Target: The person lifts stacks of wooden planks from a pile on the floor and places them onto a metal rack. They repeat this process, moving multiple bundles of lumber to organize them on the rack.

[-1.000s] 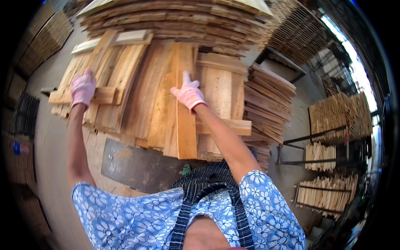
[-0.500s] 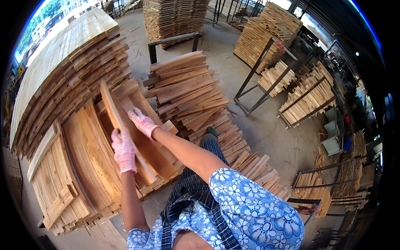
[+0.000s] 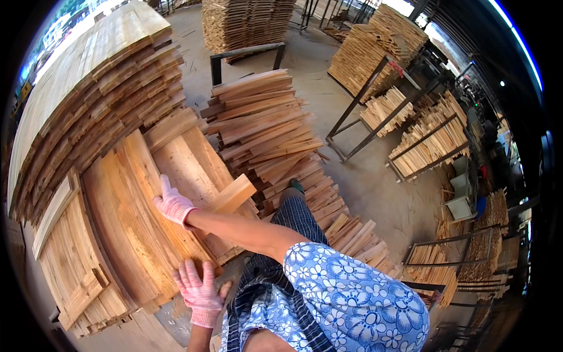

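Note:
A long wooden plank (image 3: 142, 167) lies flat among the boards laid side by side on the stack. My right hand (image 3: 175, 206), in a pink-and-white knit glove, rests along its right edge, with fingers stretched out rather than wrapped round it. At the plank's near end my left hand (image 3: 202, 292), gloved the same way, has its fingers spread and their tips touching the end. To the right is a paler board (image 3: 185, 167), set lower. A short wooden piece (image 3: 234, 195) lies slanted across it, partly behind my right forearm.
A tall stack of planks (image 3: 94, 64) rises at the far left. Loose boards (image 3: 258, 117) are piled right of my work, beside a black metal frame (image 3: 246, 53). Short slats (image 3: 358, 240) lie near my leg. More racks (image 3: 375, 111) and wood piles stand on the right.
The plank that stood tilted between my hands now lies flat, further left. My left hand has slid toward me to its near end and spread its fingers; my right hand came down and left.

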{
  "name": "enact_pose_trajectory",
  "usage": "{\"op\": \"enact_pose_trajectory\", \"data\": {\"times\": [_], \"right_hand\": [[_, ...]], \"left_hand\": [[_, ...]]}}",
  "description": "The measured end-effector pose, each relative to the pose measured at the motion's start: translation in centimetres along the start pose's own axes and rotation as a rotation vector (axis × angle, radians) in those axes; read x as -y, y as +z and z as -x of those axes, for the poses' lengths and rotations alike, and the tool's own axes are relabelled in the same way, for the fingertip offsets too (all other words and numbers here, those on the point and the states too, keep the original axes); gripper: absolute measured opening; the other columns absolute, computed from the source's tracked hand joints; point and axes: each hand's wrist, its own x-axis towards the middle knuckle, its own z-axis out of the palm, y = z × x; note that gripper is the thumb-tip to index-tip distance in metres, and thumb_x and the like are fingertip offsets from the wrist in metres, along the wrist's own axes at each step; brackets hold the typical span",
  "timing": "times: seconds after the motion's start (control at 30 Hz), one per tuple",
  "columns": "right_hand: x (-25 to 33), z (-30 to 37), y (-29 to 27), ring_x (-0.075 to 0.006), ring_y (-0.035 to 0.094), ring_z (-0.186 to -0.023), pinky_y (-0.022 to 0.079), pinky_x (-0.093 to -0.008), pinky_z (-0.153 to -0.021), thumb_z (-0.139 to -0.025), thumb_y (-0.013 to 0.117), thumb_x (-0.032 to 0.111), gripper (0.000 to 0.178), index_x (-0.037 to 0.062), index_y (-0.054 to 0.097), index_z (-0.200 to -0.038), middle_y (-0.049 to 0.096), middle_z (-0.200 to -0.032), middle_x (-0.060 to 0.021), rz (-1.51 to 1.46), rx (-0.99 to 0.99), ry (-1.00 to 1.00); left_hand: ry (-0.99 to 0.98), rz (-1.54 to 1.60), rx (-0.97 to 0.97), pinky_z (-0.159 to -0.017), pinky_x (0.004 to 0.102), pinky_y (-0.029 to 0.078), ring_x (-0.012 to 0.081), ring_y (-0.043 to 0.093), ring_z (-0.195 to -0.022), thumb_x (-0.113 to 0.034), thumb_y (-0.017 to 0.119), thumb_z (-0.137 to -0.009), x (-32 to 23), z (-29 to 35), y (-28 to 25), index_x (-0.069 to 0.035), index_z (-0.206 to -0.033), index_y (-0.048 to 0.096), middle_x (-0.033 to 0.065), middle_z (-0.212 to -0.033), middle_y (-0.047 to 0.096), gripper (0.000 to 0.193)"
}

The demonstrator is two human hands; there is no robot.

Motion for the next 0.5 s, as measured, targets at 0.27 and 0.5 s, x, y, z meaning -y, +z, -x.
{"op": "enact_pose_trajectory", "data": {"times": [0.27, 0.5], "right_hand": [[1.2, -1.2, 0.1, -0.0497, 0.063, -0.111, 0.048, -0.0528, -0.099, -0.103, 0.046, 0.045, 0.085, 0.0038, 0.003, -0.165, 0.058, -0.129, -0.0394, 0.083, 0.002, 0.040], [2.3, -3.5, -1.4, -0.0478, 0.064, -0.114, 0.050, -0.0545, -0.099, -0.102, 0.048, 0.044, 0.083, 0.0043, 0.008, -0.163, 0.059, -0.131, -0.0362, 0.223, 0.097, 0.036]], "left_hand": [[0.082, -0.160, -0.017, -0.116, 0.0702, 0.029, 0.0502, 0.040, -0.140, -0.062, 0.069, -0.085, 3.3, -1.0, 3.8, -0.012, -0.148, 0.046, 0.0277, -0.151, 0.041, 0.084], [0.036, -0.132, 0.052, -0.118, 0.0650, 0.029, 0.0477, 0.038, -0.141, -0.048, 0.081, -0.077, 3.1, -3.3, 1.9, -0.009, -0.146, 0.046, 0.0247, -0.147, 0.044, 0.087]]}}
